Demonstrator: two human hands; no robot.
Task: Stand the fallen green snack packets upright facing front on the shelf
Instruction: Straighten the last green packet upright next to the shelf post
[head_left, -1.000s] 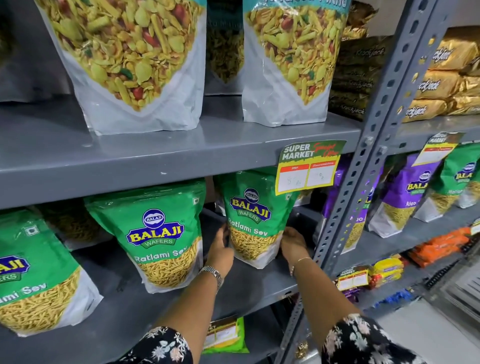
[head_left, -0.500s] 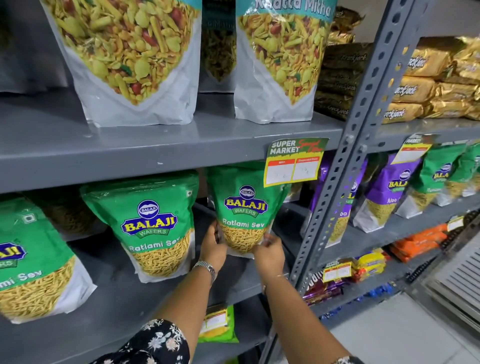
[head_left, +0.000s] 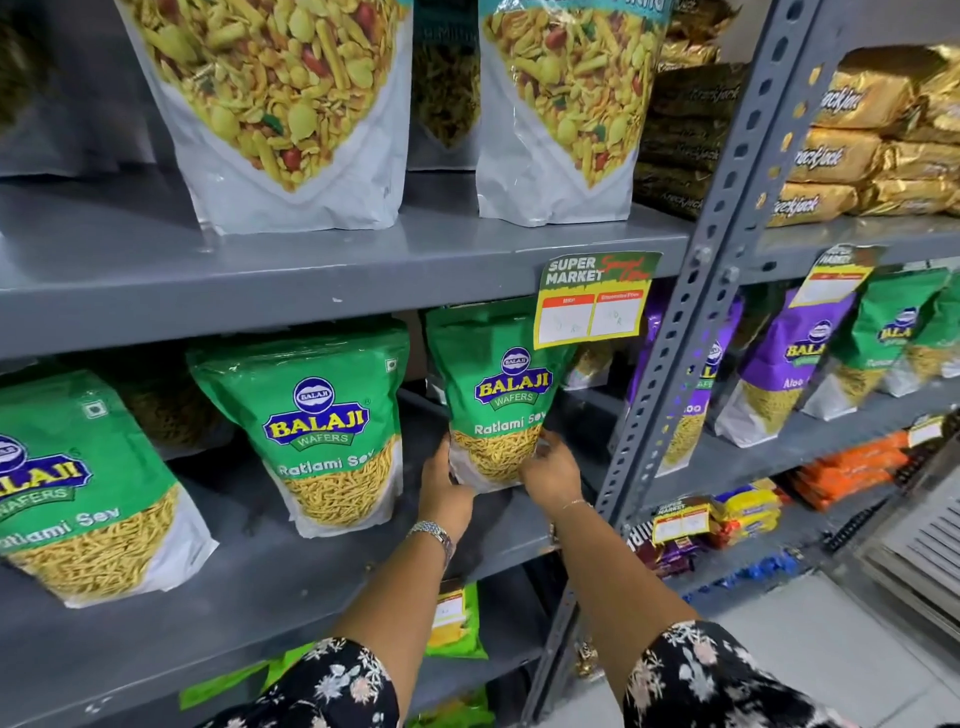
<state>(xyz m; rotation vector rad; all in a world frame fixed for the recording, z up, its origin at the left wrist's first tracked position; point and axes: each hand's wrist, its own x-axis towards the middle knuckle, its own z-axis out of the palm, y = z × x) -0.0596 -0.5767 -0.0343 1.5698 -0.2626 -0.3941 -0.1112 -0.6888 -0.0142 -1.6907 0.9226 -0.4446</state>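
Grey metal shelving (head_left: 311, 291) is filling the scene, with a perforated upright post (head_left: 691, 332) dividing two bays of snack stock. On the middle shelf (head_left: 291, 561) three green Balaji Ratlami Sev packets are standing front-facing: one at the far left (head_left: 67, 488), one in the centre (head_left: 317, 421), and the right-hand packet (head_left: 493, 395), which is sitting near the post and partly behind a hanging price tag (head_left: 595, 299). Both hands are gripping this right-hand packet at its lower corners. The left hand (head_left: 441, 488), with a metal watch (head_left: 434, 535) on its wrist, is pressing against the bottom left edge, fingers held together and partly hidden behind the pouch. The right hand (head_left: 550, 475), wearing a thin bracelet (head_left: 574, 504), is cupping the bottom right corner with fingers curled onto the front. Large white mixture pouches (head_left: 291, 119) are standing on the shelf above.
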